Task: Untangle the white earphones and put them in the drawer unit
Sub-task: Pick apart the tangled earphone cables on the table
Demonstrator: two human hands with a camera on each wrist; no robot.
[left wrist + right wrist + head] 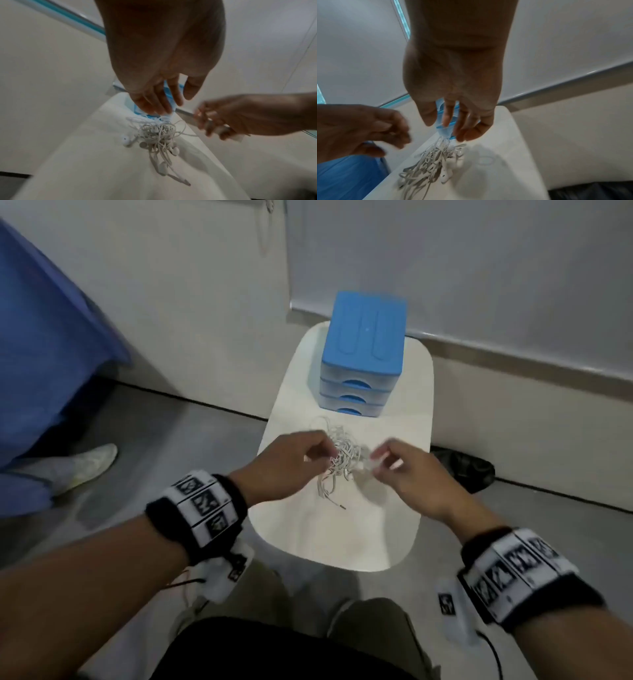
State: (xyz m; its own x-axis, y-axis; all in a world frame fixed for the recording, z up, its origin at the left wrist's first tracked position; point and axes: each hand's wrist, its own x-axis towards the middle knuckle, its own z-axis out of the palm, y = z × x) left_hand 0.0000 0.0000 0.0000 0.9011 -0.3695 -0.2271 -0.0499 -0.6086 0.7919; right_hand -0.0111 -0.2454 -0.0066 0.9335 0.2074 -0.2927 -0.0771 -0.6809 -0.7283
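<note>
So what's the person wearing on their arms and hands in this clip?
Both forearms are bare, with no sleeves and no gloves. Each wrist carries a black band faced with white blocks printed with black square markers. A white unit with a thin black cable hangs under each band. The left hand and right hand show no rings.

1. The earphones (337, 457) in front of me are white all over, cords and buds.
2. The drawer unit (363, 354) has a bright blue top, blue handles and pale translucent drawer fronts.
3. The counter (342, 529) is plain off-white.
4. My wristbands (198, 508) are black with black-and-white square markers.
</note>
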